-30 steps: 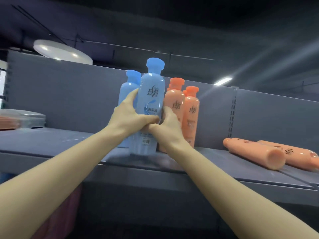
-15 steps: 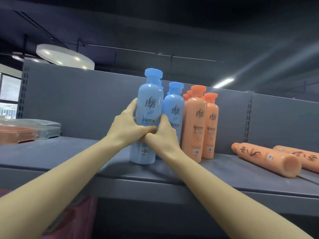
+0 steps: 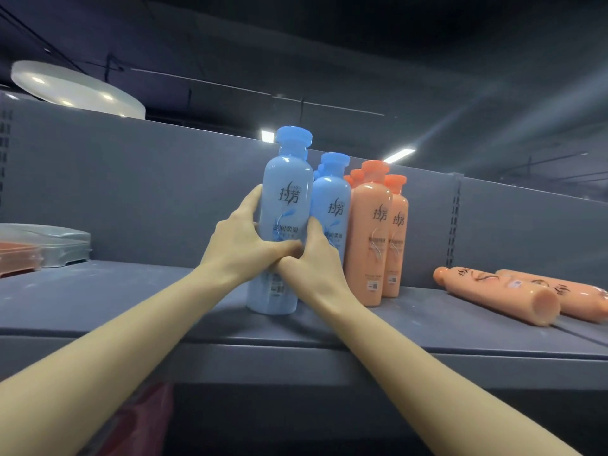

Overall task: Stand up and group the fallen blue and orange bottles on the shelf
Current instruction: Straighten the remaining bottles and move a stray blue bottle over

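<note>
Both hands are wrapped around the front blue bottle [image 3: 283,225] right now, left hand [image 3: 241,245] curled round its left flank and right hand [image 3: 311,258] curled round its right side, thumbs meeting across the label, so each grip is clamped on that one bottle. It stands upright near the front of the shelf [image 3: 131,304], base down as far as I can tell, with a second blue bottle [image 3: 332,205] just behind and to its right, and the standing orange bottles [image 3: 371,238] lined up next to that. To do this step well I'd say keep the hold low on the body like this, slide it back until it sits snug beside the other blue one, and let go one hand at a time so it doesn't wobble; tall narrow bottles with a chunky cap look top-heavy. The plastic looks smooth and slightly glossy, round shoulders, flat wide caps, printed labels. The shelf is matte grey and looks a bit dusty. Two fallen orange bottles [image 3: 500,296] lie on their sides off to the right, well apart from the group, so those are probably next.
</note>
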{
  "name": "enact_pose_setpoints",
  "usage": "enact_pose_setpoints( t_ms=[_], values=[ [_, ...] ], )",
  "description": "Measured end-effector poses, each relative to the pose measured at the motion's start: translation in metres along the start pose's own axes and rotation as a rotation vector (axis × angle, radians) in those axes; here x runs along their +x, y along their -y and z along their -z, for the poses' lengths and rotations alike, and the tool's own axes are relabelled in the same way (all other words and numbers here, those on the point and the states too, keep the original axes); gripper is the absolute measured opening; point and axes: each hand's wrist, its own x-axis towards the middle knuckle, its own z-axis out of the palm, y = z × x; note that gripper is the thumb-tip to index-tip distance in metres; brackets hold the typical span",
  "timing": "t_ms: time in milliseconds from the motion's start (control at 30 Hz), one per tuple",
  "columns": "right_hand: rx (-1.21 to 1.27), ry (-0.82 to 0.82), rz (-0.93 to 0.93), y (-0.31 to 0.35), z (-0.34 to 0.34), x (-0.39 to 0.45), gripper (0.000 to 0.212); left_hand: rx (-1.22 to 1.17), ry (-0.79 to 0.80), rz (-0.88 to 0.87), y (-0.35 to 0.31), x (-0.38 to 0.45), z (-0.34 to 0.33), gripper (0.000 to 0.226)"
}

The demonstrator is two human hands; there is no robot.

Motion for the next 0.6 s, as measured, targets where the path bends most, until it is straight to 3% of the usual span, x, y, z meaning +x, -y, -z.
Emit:
enact_pose_setpoints(
  t_ms=[300,600],
  values=[
    [0.027,0.021,0.004,0.0020,0.0019,-0.0029,0.049,0.009,-0.007,0.047,0.0019,-0.0004,-0.0044,0.095],
    [0.157,0.042,0.051,0.0007,0.0016,-0.0022,0.069,0.034,0.009,0.083,-0.0017,-0.0021,-0.0079,0.100]
  ],
)
